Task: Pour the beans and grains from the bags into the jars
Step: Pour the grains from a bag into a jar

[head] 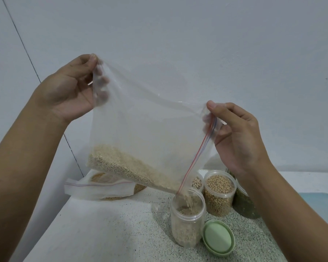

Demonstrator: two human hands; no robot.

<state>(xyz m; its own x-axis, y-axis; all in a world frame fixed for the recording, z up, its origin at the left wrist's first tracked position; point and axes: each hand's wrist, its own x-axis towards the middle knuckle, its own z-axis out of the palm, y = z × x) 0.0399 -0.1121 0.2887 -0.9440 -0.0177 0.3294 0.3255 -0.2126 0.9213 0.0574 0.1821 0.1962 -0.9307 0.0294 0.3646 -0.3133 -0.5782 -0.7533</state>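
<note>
A clear zip bag [144,121] hangs tilted above the counter, pale grain [129,167] heaped along its lower edge. My left hand [72,87] pinches the bag's upper left corner. My right hand [235,133] pinches the corner by the red-and-blue zip strip. Grain streams from the bag's low open corner into a clear plastic jar [186,220] that stands open on the counter, partly filled.
A green lid [218,237] lies beside the jar. Behind stand a jar of yellow beans [219,195], another bean jar [197,183] and a jar of dark green contents [244,203]. A second zip bag of grain [102,188] lies at the back left. Speckled counter [112,224]; wall close behind.
</note>
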